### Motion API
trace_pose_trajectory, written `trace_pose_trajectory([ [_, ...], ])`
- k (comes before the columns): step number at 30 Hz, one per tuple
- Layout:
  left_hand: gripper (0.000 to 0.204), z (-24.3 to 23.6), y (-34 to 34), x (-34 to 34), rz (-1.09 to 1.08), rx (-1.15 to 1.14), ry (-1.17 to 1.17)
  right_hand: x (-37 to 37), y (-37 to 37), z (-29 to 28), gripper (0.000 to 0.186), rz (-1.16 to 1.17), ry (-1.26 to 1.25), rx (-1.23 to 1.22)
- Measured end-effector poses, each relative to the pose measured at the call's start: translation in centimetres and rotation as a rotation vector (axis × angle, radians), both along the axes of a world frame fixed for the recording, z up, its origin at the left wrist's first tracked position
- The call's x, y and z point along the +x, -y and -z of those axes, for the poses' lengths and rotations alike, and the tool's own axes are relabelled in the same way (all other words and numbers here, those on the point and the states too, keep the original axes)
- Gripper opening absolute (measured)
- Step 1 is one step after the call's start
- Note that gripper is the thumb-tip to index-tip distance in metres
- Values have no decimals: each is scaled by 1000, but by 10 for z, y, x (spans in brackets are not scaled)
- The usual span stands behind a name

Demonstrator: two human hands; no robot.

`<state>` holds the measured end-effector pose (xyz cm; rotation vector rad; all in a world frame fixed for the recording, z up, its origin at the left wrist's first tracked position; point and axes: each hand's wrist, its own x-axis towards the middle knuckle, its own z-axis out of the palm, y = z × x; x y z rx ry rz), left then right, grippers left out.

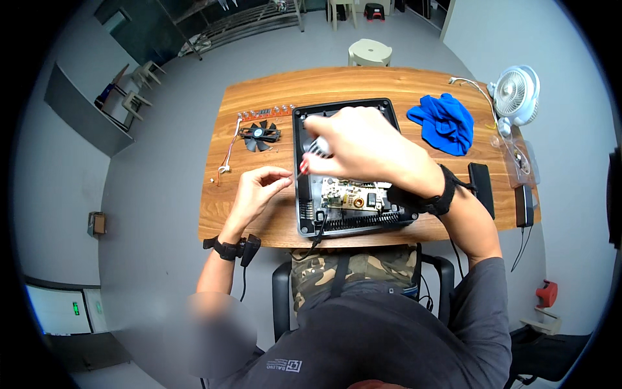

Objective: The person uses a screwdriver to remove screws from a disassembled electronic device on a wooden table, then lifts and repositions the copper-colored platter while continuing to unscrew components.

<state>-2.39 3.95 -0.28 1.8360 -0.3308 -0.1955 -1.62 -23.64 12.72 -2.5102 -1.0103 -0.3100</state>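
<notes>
A black open appliance housing [301, 214], like an induction cooker's base, lies on the table in front of me. Inside it sits a pale circuit board [350, 193] with a copper coil. My right hand [363, 142] is closed around a screwdriver [319, 148] with a striped, red-ended handle, above the housing's left side. The shaft slants down toward the left rim. Just left of that rim, my left hand [254, 194] has thumb and forefinger pinched close to the screwdriver's tip; anything between them is too small to make out. The right forearm covers part of the housing.
Left of the housing lie a black fan [260, 135], a narrow orange circuit strip [265, 113] and loose wires [228, 155]. On the right are a blue cloth [444, 123], a white desk fan [516, 94], a clear plastic box [525, 165] and a black flat case [481, 188]. A black cable [317, 240] hangs over the front edge.
</notes>
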Motion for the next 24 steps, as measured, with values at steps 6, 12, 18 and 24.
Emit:
trace_pose_trajectory([
  [6,13,5,11,5,-3,-58,-49,6,33,23,33,141,-72,279],
  [12,14,9,28,13,-2,-168,-73,7,38,29,37,147,-116,352],
  [18,15,14,31,21,-83,-76,-2,9,43,32,36,152,-149,359],
  [24,15,20,29,23,-71,20,34,10,43,35,36,139,-136,364],
])
